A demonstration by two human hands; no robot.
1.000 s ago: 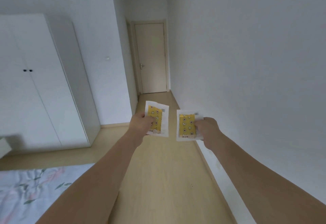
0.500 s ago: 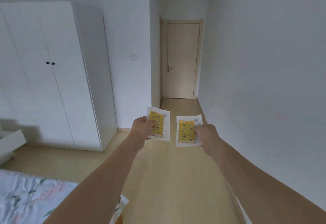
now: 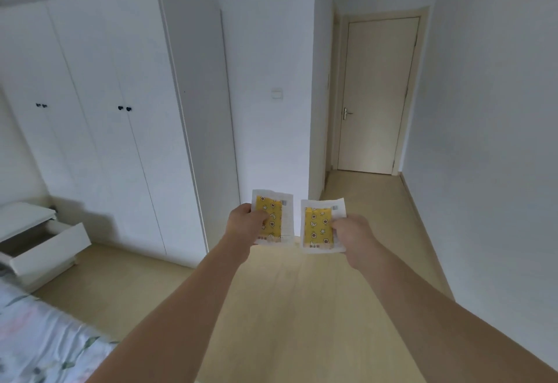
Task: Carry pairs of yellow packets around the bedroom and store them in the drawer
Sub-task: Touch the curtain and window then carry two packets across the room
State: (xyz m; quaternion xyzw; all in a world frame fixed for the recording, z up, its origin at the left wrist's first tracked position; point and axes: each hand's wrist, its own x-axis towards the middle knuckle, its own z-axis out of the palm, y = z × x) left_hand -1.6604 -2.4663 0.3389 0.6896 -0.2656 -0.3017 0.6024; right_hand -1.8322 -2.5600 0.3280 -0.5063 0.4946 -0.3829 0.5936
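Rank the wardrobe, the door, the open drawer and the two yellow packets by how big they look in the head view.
1. wardrobe
2. door
3. open drawer
4. left packet and right packet: alike, so unranked. They are nearest the camera, so apparent size overstates them.

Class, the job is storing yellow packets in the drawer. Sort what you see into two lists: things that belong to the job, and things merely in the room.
Belongs to the job:
left packet
right packet
left hand
right hand
open drawer

Merely in the room:
wardrobe
door
light switch
bed
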